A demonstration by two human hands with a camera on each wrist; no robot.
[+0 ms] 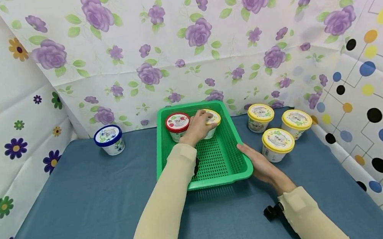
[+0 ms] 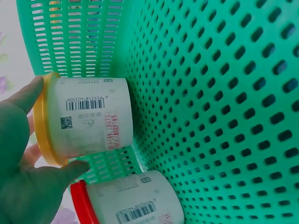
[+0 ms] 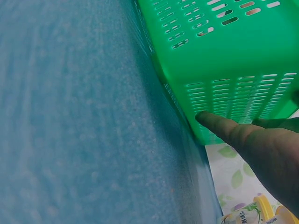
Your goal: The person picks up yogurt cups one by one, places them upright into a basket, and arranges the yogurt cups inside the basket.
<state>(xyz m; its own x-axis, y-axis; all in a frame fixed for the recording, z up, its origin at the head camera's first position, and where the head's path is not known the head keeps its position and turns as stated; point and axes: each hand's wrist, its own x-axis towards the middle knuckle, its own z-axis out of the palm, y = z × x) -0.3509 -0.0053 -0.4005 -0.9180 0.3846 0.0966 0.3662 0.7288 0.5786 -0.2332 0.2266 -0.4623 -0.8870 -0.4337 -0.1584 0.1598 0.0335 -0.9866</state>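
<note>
My left hand (image 1: 198,127) reaches into the green plastic basket (image 1: 214,180) and grips a white tub with a yellow lid (image 2: 88,116) by its lid. The left wrist view shows the thumb and a finger on opposite sides of that lid, with the tub's base close to the basket floor. Beside it in the basket stands a tub with a red lid (image 1: 177,121), partly behind my left hand in the head view. My right hand (image 1: 259,163) holds the basket's right side near the front corner, its fingers (image 3: 217,125) against the slotted outer wall.
Three yellow-lidded tubs stand right of the basket, the nearest tub (image 1: 278,144) close to my right hand. A blue-lidded tub (image 1: 109,139) stands at the left. Blue cloth (image 1: 92,206) covers the table, and a floral sheet (image 1: 177,47) hangs behind the basket.
</note>
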